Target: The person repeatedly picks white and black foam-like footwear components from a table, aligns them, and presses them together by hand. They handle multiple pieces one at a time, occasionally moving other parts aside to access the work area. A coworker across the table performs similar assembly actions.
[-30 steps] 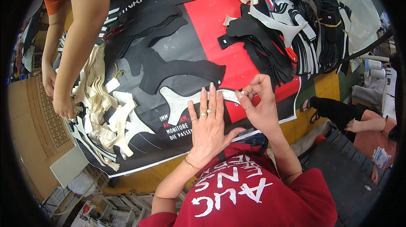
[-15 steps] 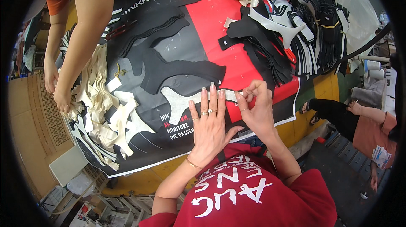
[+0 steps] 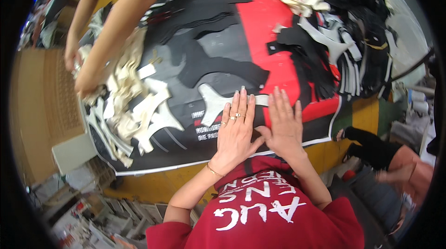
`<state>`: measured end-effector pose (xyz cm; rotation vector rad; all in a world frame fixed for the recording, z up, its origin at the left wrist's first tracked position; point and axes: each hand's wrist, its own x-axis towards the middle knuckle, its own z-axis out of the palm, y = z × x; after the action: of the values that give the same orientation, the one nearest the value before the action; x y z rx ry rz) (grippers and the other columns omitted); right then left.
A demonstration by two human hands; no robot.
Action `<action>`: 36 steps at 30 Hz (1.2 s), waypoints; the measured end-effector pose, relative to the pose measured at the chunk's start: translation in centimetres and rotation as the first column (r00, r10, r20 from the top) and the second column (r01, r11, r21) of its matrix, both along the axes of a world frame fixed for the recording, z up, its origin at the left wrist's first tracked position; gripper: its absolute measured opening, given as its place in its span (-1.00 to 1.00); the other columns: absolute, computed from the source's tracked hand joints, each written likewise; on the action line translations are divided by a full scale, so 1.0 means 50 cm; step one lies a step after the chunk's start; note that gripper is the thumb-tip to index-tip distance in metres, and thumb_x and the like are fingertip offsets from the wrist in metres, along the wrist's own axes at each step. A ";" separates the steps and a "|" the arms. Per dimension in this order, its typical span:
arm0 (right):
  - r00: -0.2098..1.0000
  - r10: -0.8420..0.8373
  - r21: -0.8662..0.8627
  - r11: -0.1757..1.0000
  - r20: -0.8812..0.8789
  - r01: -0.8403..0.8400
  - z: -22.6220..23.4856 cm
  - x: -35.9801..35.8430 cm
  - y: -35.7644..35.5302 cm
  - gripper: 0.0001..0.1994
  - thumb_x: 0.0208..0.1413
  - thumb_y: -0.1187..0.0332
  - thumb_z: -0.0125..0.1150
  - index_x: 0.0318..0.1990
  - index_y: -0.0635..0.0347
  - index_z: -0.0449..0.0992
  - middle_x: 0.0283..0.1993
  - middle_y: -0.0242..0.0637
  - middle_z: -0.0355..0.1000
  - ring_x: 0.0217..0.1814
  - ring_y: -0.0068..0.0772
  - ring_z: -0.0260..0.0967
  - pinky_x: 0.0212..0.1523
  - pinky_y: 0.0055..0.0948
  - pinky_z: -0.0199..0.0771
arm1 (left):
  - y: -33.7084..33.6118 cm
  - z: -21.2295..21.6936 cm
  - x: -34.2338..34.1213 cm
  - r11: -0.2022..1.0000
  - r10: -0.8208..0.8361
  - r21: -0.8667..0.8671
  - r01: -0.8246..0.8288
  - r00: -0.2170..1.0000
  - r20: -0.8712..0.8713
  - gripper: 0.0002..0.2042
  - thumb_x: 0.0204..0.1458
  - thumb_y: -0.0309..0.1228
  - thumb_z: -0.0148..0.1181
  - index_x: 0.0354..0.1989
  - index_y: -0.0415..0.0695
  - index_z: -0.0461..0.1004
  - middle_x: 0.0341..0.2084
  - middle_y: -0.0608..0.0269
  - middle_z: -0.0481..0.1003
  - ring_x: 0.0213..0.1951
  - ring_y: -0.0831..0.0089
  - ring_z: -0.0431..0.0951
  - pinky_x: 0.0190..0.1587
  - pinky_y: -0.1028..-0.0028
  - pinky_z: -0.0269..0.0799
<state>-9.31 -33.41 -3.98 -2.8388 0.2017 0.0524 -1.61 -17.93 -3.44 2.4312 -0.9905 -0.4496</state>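
Both hands flat, fingers spread, grasping nothing: left hand and right hand press a thin white Y-shaped cut fabric piece onto the black-and-red printed surface. Piece looks light, floppy, probably slides easily; pinch at an edge or arm.

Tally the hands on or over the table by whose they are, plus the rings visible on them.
Person's own hands, flat on the table: 2, left hand and right hand
Co-worker's hands at the pale cut pieces: 2, one nearer, one farther
Rings, left hand: 2
Total: 4 hands, 2 rings
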 end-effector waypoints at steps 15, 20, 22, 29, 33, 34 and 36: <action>0.966 0.119 -0.172 0.982 0.229 -0.080 0.034 0.040 -0.040 -0.39 0.27 0.00 0.14 0.33 0.25 0.36 0.53 0.02 0.06 0.60 0.00 -0.06 0.48 0.15 -0.13 | 0.215 0.036 -0.007 0.973 0.227 -0.075 -0.218 0.963 0.148 -0.50 0.06 -0.16 0.37 0.16 -0.11 0.52 0.37 0.02 0.27 0.43 0.02 0.18 0.44 0.00 -0.10; 0.835 0.362 -0.011 0.919 0.414 -0.393 0.058 0.068 0.025 -0.72 0.18 0.26 0.27 -0.03 0.21 0.60 0.06 -0.15 0.48 0.12 -0.14 0.44 0.06 -0.15 0.41 | 0.184 0.004 0.016 0.947 0.272 -0.239 -0.216 0.933 0.236 -0.70 0.08 -0.36 0.32 -0.01 -0.11 0.58 0.19 0.10 0.46 0.28 0.14 0.39 0.36 0.05 0.10; 0.774 0.454 -0.050 0.873 0.441 -0.484 0.043 0.099 0.068 -0.75 0.11 0.36 0.26 -0.10 0.27 0.59 -0.06 -0.18 0.49 0.02 -0.18 0.47 -0.01 -0.22 0.46 | 0.175 -0.004 0.025 0.925 0.325 -0.288 -0.250 0.911 0.255 -0.73 0.07 -0.43 0.31 -0.03 -0.11 0.59 0.14 0.12 0.50 0.23 0.17 0.44 0.33 0.07 0.15; 0.709 0.578 -0.157 0.807 0.404 -0.569 0.024 0.157 0.102 -0.70 -0.01 0.46 0.26 -0.09 0.38 0.56 -0.12 -0.16 0.48 -0.05 -0.16 0.48 -0.03 -0.24 0.52 | 0.170 -0.018 0.052 0.924 0.311 -0.322 -0.206 0.896 0.317 -0.73 -0.01 -0.53 0.31 -0.08 -0.22 0.58 0.06 0.09 0.52 0.16 0.15 0.48 0.18 0.15 0.33; 0.704 0.619 -0.252 0.785 0.348 -0.566 0.025 0.155 0.109 -0.69 -0.03 0.46 0.26 -0.10 0.40 0.56 -0.11 -0.14 0.47 -0.05 -0.16 0.49 -0.03 -0.25 0.52 | 0.172 -0.020 0.053 0.934 0.278 -0.309 -0.177 0.905 0.321 -0.68 -0.04 -0.53 0.32 -0.05 -0.21 0.58 0.08 0.08 0.51 0.16 0.15 0.48 0.17 0.16 0.34; 0.683 0.638 -0.281 0.770 0.356 -0.573 0.024 0.154 0.110 -0.69 -0.03 0.46 0.26 -0.10 0.39 0.56 -0.11 -0.14 0.48 -0.05 -0.16 0.49 -0.03 -0.25 0.53 | 0.172 -0.020 0.053 0.942 0.265 -0.289 -0.169 0.903 0.337 -0.68 -0.04 -0.54 0.32 -0.05 -0.20 0.58 0.09 0.10 0.51 0.15 0.15 0.49 0.16 0.16 0.35; 0.645 0.672 -0.336 0.740 0.363 -0.582 0.023 0.151 0.110 -0.70 -0.04 0.46 0.26 -0.11 0.38 0.56 -0.12 -0.16 0.48 -0.04 -0.16 0.49 -0.03 -0.25 0.53 | 0.173 -0.018 0.053 0.953 0.245 -0.258 -0.157 0.902 0.355 -0.67 -0.03 -0.53 0.31 -0.02 -0.17 0.58 0.11 0.13 0.50 0.16 0.15 0.48 0.15 0.17 0.35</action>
<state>-1.75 -27.90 -2.84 -2.8403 -0.9536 -0.5287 1.06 -9.28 -4.34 2.4249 -0.8671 0.2135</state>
